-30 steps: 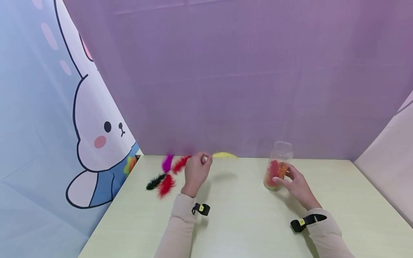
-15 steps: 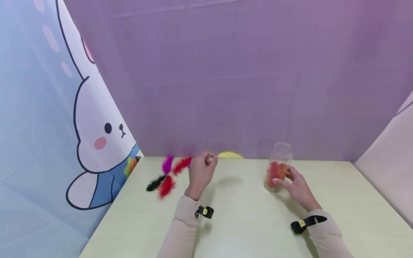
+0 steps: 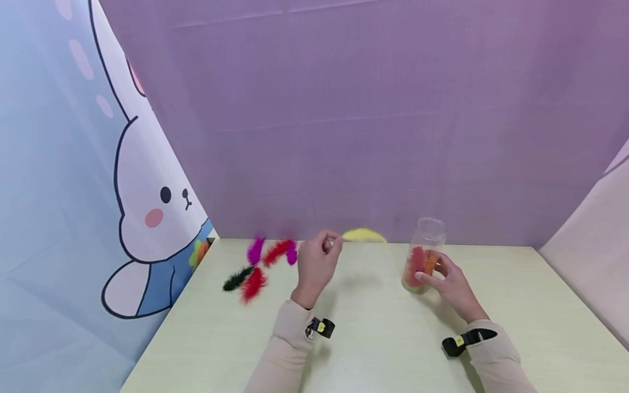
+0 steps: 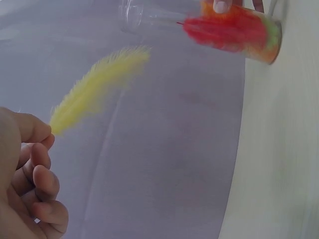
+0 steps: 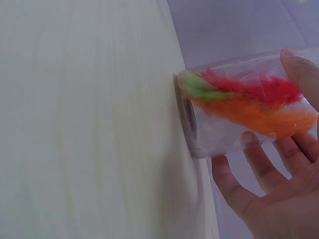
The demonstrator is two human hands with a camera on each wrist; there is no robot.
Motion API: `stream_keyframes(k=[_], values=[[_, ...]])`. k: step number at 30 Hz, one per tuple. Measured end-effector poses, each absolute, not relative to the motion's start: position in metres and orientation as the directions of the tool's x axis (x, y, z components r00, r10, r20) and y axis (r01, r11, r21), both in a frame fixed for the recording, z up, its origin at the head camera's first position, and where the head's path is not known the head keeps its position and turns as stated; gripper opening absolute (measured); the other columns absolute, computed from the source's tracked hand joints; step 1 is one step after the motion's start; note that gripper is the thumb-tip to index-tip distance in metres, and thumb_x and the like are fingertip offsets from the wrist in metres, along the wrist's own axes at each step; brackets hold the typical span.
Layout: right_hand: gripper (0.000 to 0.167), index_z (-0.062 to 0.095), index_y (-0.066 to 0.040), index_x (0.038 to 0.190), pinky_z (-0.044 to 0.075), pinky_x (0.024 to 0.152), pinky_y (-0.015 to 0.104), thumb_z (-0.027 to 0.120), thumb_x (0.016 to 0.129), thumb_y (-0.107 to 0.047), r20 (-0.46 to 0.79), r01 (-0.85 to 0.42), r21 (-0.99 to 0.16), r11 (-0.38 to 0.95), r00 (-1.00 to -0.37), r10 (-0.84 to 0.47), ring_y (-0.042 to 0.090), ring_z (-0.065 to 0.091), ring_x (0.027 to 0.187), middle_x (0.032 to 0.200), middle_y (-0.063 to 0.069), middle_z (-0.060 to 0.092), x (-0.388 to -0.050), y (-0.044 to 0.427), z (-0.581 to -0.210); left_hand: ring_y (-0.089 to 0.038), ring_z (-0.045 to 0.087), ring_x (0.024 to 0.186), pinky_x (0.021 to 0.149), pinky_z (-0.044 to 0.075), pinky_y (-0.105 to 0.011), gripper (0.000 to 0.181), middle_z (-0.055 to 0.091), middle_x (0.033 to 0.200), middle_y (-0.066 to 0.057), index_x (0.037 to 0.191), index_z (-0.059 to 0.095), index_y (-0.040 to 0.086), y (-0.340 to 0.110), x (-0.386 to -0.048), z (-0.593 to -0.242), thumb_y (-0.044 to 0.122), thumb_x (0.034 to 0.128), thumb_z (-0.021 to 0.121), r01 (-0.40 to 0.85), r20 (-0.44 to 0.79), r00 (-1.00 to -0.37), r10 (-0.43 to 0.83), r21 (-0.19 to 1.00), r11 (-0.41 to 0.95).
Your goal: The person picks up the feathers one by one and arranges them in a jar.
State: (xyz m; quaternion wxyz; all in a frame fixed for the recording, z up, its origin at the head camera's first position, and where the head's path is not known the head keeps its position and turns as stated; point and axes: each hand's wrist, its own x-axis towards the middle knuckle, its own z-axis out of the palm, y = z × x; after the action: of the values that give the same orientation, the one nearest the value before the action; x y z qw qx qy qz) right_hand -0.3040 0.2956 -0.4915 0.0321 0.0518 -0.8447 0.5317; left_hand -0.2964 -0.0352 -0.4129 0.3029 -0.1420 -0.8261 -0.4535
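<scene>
Between thumb and forefinger my left hand (image 3: 316, 265) pinches one end of a yellow feather (image 3: 365, 235), raised above the table with its tip toward the right. In the left wrist view the feather (image 4: 97, 89) shows whole, its other fingers loosely curled below. My right hand (image 3: 452, 284) grips the lower side of a clear jar (image 3: 430, 232) standing upright on the table. Inside the jar, the right wrist view shows a red feather (image 5: 269, 88), an orange feather (image 5: 249, 115) and some green fluff (image 5: 202, 88). The yellow feather is apart from the jar, left of its mouth.
Left of my left hand lie two red feathers, one in front (image 3: 253, 285) and one behind (image 3: 276, 253), a black feather (image 3: 238, 279), and purple feathers (image 3: 255, 251) on the pale table (image 3: 373, 338). A purple cloth (image 3: 363, 120) hangs behind the table.
My left hand has moved to the right with the yellow feather, nearer the jar, uncovering a purple feather behind it. The right hand and jar have stayed in place.
</scene>
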Motion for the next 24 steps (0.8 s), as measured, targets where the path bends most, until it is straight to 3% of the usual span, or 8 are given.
stream_keyframes(k=[9, 24], values=[[0.085, 0.032, -0.012, 0.159, 0.03, 0.111, 0.075, 0.076, 0.092, -0.039, 0.101, -0.114, -0.898, 0.425, -0.993, -0.054, 0.051, 0.037, 0.146, 0.159, 0.024, 0.039, -0.304, 0.295, -0.492, -0.001, 0.043, 0.047, 0.056, 0.044, -0.022, 0.014, 0.053, 0.056, 0.005, 0.099, 0.075, 0.013, -0.024, -0.291, -0.41, 0.026, 0.0988, 0.069, 0.555, 0.671, -0.74, -0.044, 0.646, 0.524], [0.085, 0.032, -0.013, 0.159, 0.032, 0.11, 0.075, 0.077, 0.091, -0.038, 0.114, -0.129, -0.901, 0.414, -0.992, -0.06, 0.049, 0.039, 0.145, 0.158, 0.023, 0.041, -0.31, 0.298, -0.504, -0.001, 0.042, 0.048, 0.058, 0.044, -0.021, 0.017, 0.048, 0.057, 0.003, 0.1, 0.075, 0.011, -0.003, -0.297, -0.4, 0.026, 0.0995, 0.068, 0.601, 0.708, -0.704, -0.052, 0.634, 0.486]])
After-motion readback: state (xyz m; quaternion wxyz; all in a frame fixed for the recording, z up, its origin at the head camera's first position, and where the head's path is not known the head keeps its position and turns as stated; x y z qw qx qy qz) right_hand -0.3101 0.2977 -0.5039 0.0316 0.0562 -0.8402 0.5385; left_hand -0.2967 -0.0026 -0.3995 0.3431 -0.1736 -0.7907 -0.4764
